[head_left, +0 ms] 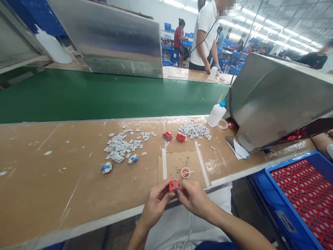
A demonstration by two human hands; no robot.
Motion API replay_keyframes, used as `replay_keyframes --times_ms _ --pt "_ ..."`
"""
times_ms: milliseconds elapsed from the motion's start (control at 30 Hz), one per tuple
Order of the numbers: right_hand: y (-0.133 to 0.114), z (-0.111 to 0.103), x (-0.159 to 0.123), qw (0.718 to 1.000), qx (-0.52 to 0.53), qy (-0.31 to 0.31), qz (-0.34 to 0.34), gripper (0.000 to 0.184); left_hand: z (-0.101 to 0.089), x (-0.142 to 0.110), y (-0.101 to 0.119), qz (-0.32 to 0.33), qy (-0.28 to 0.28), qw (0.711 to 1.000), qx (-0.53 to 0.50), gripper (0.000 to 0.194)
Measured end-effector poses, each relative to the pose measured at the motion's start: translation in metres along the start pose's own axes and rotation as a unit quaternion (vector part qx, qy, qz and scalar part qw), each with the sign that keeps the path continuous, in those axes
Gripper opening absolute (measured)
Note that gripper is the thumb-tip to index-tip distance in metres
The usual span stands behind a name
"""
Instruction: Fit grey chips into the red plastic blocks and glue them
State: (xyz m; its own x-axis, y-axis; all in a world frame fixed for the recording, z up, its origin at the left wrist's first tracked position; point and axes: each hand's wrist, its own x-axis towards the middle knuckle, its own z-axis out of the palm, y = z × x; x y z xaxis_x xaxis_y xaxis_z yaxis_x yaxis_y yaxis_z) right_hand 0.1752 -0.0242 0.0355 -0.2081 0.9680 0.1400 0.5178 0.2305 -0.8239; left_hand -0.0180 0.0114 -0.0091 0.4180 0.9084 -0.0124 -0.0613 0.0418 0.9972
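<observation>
A small red block with a dark grey band [172,185] is held up at the table's front edge. My left hand [156,201] grips it from the left, fingers and thumb closed on its side. From the right, my right hand [194,197] pinches at the block's banded end; what exactly lies under those fingertips is hidden. Just beyond the hands, a small round cup [185,172] with a white stick in it stands on a cardboard sheet [171,161]. Farther back lie a red-and-grey stack [167,136] and another red piece [181,137].
Piles of small grey pieces lie left [121,146] and right [195,130]. Two blue-banded bundles [107,168] sit nearby. A white bottle [216,114] stands by a metal panel [275,93]. Beyond runs a green belt [117,97]. A blue crate [283,205] holds red parts. A person [205,34] stands opposite.
</observation>
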Motion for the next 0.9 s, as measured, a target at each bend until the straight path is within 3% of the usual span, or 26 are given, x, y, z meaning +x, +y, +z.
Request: replay_keyframes --times_ms 233,467,900 --pt "-0.009 -0.008 -0.003 0.999 -0.017 -0.032 -0.007 0.015 0.001 -0.001 0.003 -0.021 -0.010 1.000 -0.015 0.055" --pt "-0.013 -0.017 0.004 0.996 -0.023 -0.075 0.048 0.021 0.001 0.002 0.009 -0.037 -0.010 0.999 -0.026 0.056" --pt "-0.008 -0.009 0.002 0.996 0.039 -0.060 0.060 0.022 0.001 0.002 0.009 -0.041 -0.006 0.999 -0.022 0.058"
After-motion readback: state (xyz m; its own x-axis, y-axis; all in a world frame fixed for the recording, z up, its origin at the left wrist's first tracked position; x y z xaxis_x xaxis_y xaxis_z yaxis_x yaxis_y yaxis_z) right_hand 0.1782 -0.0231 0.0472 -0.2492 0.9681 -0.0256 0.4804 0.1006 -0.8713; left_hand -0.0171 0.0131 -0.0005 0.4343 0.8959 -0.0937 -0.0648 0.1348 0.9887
